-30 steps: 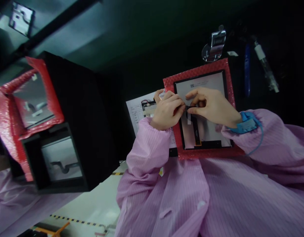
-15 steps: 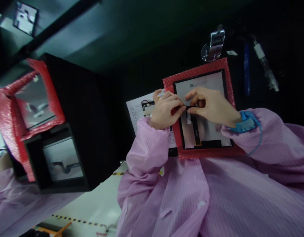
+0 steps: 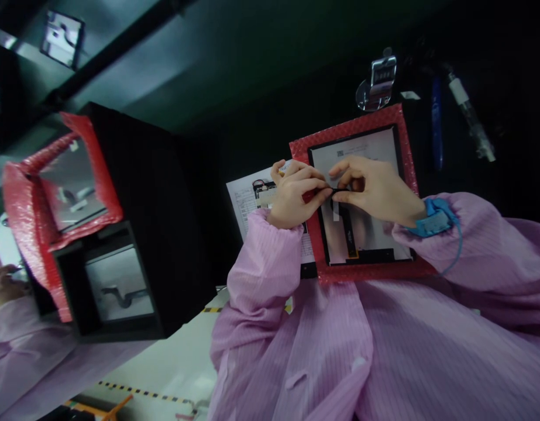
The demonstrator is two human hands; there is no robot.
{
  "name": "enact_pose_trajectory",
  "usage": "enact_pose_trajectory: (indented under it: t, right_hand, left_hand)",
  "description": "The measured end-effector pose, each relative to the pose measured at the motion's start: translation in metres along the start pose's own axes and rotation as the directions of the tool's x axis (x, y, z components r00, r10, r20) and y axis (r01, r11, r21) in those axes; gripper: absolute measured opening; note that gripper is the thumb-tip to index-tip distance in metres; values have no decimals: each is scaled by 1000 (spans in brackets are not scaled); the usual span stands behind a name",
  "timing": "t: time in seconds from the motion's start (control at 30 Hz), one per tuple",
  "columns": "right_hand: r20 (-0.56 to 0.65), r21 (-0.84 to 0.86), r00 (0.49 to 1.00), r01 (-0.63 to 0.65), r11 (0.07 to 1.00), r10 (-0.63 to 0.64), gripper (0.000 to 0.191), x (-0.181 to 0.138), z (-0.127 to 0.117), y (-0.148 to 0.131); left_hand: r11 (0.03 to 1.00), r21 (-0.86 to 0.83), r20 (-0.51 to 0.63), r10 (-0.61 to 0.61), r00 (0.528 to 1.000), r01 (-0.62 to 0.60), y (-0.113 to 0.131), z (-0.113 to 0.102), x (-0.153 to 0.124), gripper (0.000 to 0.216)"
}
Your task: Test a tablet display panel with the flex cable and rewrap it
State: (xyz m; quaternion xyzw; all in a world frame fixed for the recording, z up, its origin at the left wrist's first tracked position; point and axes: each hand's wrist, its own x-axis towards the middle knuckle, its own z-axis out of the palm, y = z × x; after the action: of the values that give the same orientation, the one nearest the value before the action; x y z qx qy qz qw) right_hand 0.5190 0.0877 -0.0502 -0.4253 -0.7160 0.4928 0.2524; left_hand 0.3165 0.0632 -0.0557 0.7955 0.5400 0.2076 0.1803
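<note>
A display panel (image 3: 381, 146) lies back side up on a red bubble-wrap sheet (image 3: 409, 158). From its lower edge a black flex cable (image 3: 348, 229) runs up between my hands. My left hand (image 3: 298, 193) is closed, thumb and index finger pinching the cable's upper end. Facing it, my right hand (image 3: 377, 187) pinches the same end between thumb and fingers, its wrist in a blue strap (image 3: 436, 219). The fingertips hide the cable's tip. A small pale tab (image 3: 336, 210) shows beside the cable. Under my left hand are a printed sheet (image 3: 240, 202) and a small board with wires (image 3: 263, 188).
Black boxes (image 3: 182, 234) stand at left, holding panels (image 3: 118, 286) and red bubble wrap (image 3: 26, 216). A tally counter (image 3: 382, 76), a blue tool (image 3: 436, 123) and a clear-and-white tool (image 3: 469, 111) lie at the upper right. A co-worker's hand (image 3: 6, 286) shows at far left.
My hands keep the same pinch on the flex cable, almost unmoved. The view has shifted slightly, so the boxes at left appear further right. The co-worker's hand is more in view.
</note>
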Motion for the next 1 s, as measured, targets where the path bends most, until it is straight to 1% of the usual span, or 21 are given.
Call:
enact_pose_trajectory:
  t: [0.17,0.27,0.33,0.37,0.4,0.43,0.5,0.53,0.57,0.6,0.67,0.77,0.87,0.93,1.0]
  right_hand:
    - [-11,3,1000,11,1000,-11,31,-1,2,2]
    - [0,-25,1000,19,1000,-19,29,-1,3,1]
    - [0,-66,999,50,997,-50,30,-1,3,-1]
    - [-4,-82,998,68,994,-69,32,-2,2,-1]
    - [-13,-91,996,84,992,-86,33,-2,0,-2]
    - [-26,-93,995,92,991,-95,35,-2,-2,-2]
    - [-62,-90,994,82,993,-88,35,-4,-7,-1]
    - [-79,-94,994,70,993,-78,34,-4,-10,0]
    - [-96,-105,993,57,993,-67,32,-5,-12,1]
    - [-112,-121,992,45,992,-59,30,-6,-14,1]
    - [-135,-159,989,34,987,-56,28,-7,-18,1]
    - [-157,-214,986,29,976,-63,27,-9,-21,-4]
    - [-151,-275,987,8,961,-52,26,-14,-24,-9]
    - [-159,-325,986,-3,946,-51,26,-23,-27,-9]
    - [-185,-380,981,-12,925,-64,25,-35,-29,-5]
  left_hand:
    - [1000,22,-14,-22,1000,23,2,7,0,17]
    - [998,54,-35,-27,999,29,2,9,2,19]
    - [997,78,-79,-20,997,26,3,5,2,18]
    - [995,91,-122,-23,992,34,4,1,-1,16]
    - [994,98,-186,-34,982,53,6,-3,-5,16]
    - [992,98,-267,-56,962,85,8,-8,-11,18]
    - [982,79,-430,-124,894,174,15,-15,-31,24]
    - [973,69,-487,-159,859,220,20,-15,-43,25]
    - [962,69,-517,-191,835,264,25,-12,-57,24]
    - [949,83,-519,-219,827,304,30,-7,-70,23]
    - [924,131,-479,-258,839,359,39,9,-94,25]
    - [894,214,-439,-272,856,393,46,34,-114,34]
    - [876,270,-425,-264,866,400,46,48,-119,38]
    - [871,276,-428,-267,864,406,44,50,-117,40]
    - [867,261,-443,-283,851,424,44,50,-116,42]
